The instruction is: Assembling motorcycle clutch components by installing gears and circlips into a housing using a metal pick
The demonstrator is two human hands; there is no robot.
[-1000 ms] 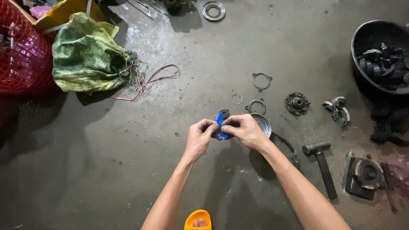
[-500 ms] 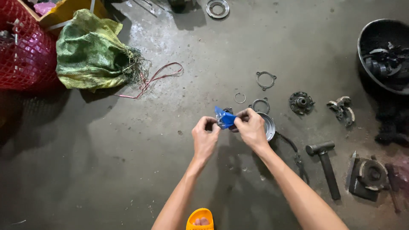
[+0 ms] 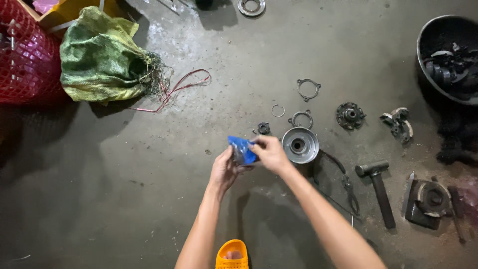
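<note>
Both hands meet over the grey concrete floor on a small blue plastic packet [image 3: 242,149] with something dark inside. My left hand [image 3: 225,169] grips it from below and behind. My right hand [image 3: 270,153] pinches its right edge with thumb and fingers. Just right of my right hand a round metal pulley [image 3: 300,145] lies flat on the floor. A small dark bearing-like part [image 3: 263,128] sits just above the hands.
Rings and clips [image 3: 308,89] lie beyond the pulley, with a dark hub [image 3: 350,115] and a metal piece [image 3: 398,123] to the right. A hammer [image 3: 378,187], a black block part [image 3: 425,201], a dark bowl of parts [image 3: 448,60], a green sack [image 3: 102,57], a red basket [image 3: 22,55] and an orange sandal [image 3: 232,254] surround me.
The packet has turned in my hands and now shows a broader blue face. My hands shifted slightly left, uncovering the metal pulley.
</note>
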